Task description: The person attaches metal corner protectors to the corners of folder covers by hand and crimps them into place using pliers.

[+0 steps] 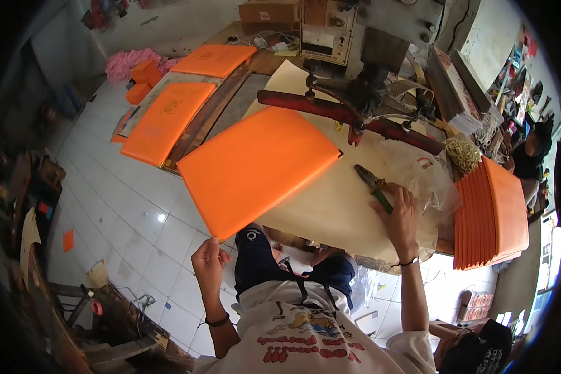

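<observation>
My left hand (208, 263) pinches the near corner of an orange folder (258, 163) between thumb and fingers. The folder lies tilted on the bench, its near end jutting past the edge, and a small dark metal corner shows at its right tip. My right hand (401, 218) is closed around the green handle of a pair of pliers (371, 177), whose jaws point away from me over the tan sheet (321, 209). Part of the handle is hidden by my fingers.
A machine with a red bar (311, 106) stands behind the folder. More orange folders (168, 118) lie to the left, and a stack of them (492, 215) is at the right. A clear plastic bag (433, 181) sits beside my right hand. Other people are at the right.
</observation>
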